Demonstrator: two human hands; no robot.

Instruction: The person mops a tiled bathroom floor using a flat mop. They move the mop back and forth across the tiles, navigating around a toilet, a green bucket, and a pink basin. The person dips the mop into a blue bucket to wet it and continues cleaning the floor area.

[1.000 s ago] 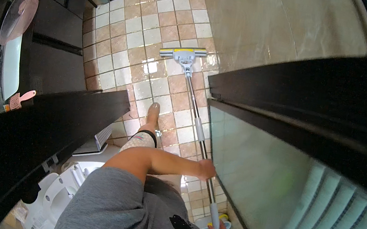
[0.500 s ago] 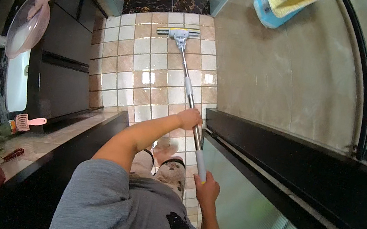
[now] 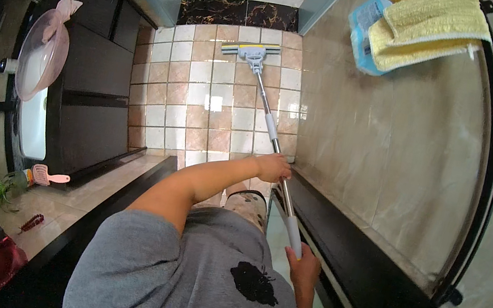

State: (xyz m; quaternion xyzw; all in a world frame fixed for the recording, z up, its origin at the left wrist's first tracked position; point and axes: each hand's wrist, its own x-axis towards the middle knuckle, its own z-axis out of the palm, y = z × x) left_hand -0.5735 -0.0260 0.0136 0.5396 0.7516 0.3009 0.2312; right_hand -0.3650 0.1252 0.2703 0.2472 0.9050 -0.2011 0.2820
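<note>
Both left hand [image 3: 272, 167] and right hand [image 3: 305, 262] grasp the sponge mop [image 3: 263, 96], the former round its steel shaft [image 3: 287, 200], the latter on its end grip [image 3: 293, 231] behind; well ahead, the mop head [image 3: 252, 52] rests on checkered floor tiles [image 3: 177, 90], where flat, even pressure should serve best.

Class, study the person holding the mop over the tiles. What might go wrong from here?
The tiled floor shines and may be wet, so footing could slip. The mop passes close by the dark partition frame, so a sideways swing might knock it. The mop head lies near the dark threshold; pushing further could bump it.
</note>
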